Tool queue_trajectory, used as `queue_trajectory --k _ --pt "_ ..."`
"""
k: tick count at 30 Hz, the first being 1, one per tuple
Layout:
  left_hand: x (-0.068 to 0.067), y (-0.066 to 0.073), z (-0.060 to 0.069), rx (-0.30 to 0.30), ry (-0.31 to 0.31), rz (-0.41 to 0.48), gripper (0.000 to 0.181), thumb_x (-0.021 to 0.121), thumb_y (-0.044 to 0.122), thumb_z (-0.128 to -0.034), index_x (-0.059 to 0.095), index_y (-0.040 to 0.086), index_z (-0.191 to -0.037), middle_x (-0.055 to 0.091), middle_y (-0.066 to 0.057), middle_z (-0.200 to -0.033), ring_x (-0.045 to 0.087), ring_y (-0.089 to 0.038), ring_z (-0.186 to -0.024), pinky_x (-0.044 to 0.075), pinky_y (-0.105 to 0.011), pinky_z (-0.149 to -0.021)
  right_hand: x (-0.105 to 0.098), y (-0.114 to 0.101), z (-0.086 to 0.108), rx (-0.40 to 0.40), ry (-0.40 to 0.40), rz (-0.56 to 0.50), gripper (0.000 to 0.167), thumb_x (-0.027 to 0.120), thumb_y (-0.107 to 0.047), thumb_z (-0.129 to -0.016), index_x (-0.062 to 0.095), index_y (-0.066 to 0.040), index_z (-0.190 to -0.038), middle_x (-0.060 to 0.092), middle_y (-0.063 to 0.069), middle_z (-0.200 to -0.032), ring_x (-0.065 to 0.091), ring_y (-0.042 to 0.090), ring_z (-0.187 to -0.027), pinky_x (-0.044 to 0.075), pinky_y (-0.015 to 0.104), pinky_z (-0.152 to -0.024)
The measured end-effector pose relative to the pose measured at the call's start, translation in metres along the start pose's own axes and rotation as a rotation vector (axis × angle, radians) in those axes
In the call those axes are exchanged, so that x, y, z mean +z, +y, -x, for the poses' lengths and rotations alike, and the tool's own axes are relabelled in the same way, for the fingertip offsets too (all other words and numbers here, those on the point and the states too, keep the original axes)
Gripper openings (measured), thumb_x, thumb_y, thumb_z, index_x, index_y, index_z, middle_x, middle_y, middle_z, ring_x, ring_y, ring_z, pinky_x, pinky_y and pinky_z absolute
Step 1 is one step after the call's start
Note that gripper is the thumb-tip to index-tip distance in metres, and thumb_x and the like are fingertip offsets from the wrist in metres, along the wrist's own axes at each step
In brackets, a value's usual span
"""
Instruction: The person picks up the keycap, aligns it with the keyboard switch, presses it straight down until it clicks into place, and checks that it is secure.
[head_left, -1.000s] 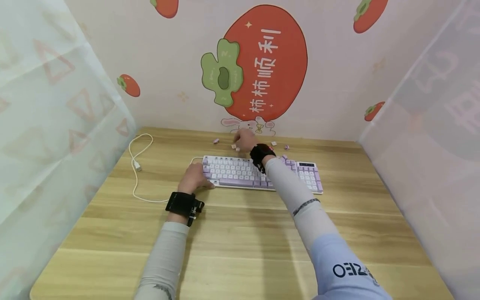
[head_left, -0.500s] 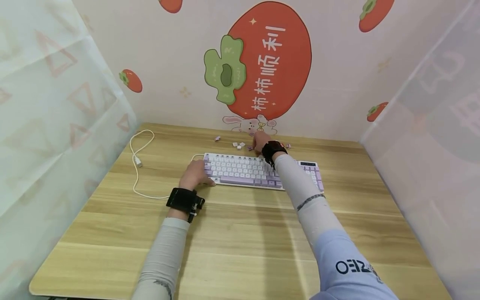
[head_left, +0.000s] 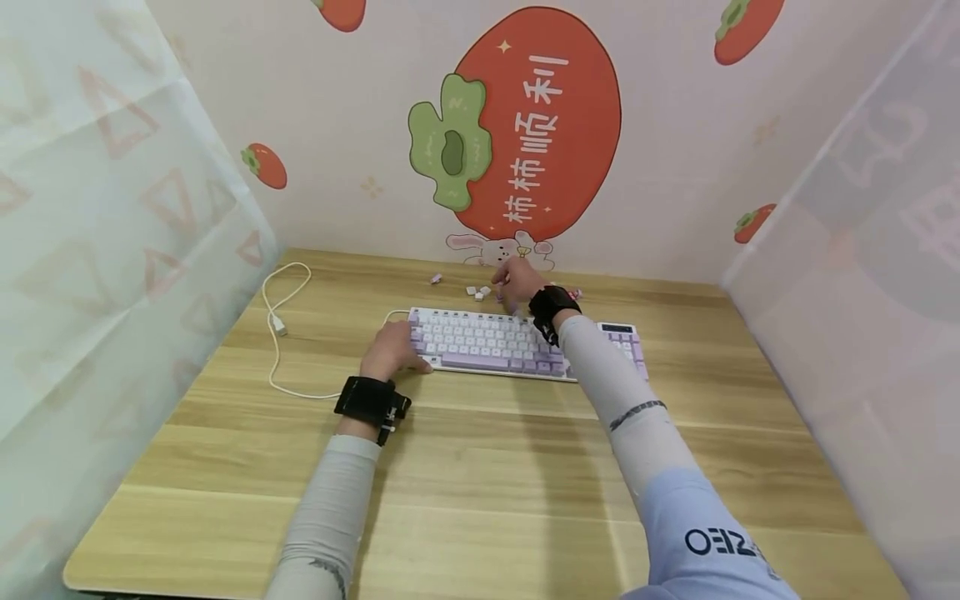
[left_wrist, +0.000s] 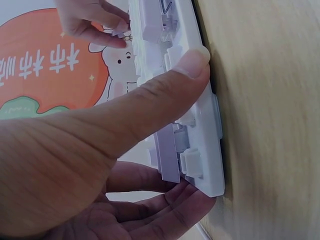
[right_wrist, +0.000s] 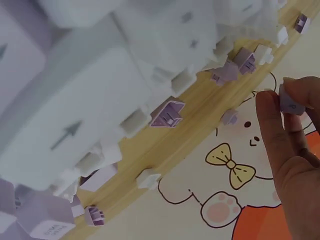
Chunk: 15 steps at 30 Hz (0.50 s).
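A white keyboard [head_left: 480, 342] with white and purple keys lies across the table. My left hand [head_left: 389, 349] grips its left end; in the left wrist view the thumb of that hand [left_wrist: 105, 125] lies over the front edge, the other fingers around the end. Above the keyboard's back edge is my right hand [head_left: 519, 282]. In the right wrist view the right hand [right_wrist: 295, 150] pinches a purple keycap [right_wrist: 290, 102] between thumb and fingers. Loose white keycaps [head_left: 478, 292] lie behind the keyboard.
A white cable [head_left: 272, 358] with a USB plug [head_left: 279, 325] loops on the table's left. A purple keycap [head_left: 437, 279] lies near the back wall [head_left: 360, 125], which carries printed fruit. Printed sheets stand at both sides.
My right hand has moved right along the keyboard's back edge, uncovering several loose keycaps, and now holds a keycap clear of the table. My left hand keeps its grip on the keyboard.
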<state>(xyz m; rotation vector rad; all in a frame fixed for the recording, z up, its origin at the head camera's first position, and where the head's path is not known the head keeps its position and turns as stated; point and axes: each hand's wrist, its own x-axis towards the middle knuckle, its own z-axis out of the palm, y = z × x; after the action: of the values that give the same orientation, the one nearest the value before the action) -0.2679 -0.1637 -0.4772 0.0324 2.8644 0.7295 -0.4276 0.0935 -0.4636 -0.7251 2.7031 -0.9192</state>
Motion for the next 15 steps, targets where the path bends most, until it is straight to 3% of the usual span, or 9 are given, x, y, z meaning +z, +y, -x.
queue_trajectory --k 8,15 --pt "0.0 -0.001 0.0 -0.003 -0.005 0.008 0.083 0.093 0.018 -0.0715 0.049 -0.016 -0.133 0.057 -0.029 -0.127 0.055 -0.035 -0.107 0.048 -0.049 -0.101 -0.001 -0.013 0.011 -0.113 0.021 0.044 0.043 0.065 0.001 -0.095 0.06 0.001 -0.138 0.066 0.02 -0.124 0.064 0.031 -0.109 0.052 0.041 -0.097" --pt "0.001 -0.003 -0.002 -0.002 -0.01 0.009 0.08 0.093 0.019 -0.0711 0.051 -0.016 -0.129 0.058 -0.026 -0.12 0.053 -0.033 -0.1 0.049 -0.048 -0.096 0.002 -0.028 0.02 -0.151 0.003 -0.06 0.049 0.067 0.002 -0.094 0.056 0.001 -0.142 0.069 0.021 -0.119 0.066 0.028 -0.106 0.055 0.037 -0.094"
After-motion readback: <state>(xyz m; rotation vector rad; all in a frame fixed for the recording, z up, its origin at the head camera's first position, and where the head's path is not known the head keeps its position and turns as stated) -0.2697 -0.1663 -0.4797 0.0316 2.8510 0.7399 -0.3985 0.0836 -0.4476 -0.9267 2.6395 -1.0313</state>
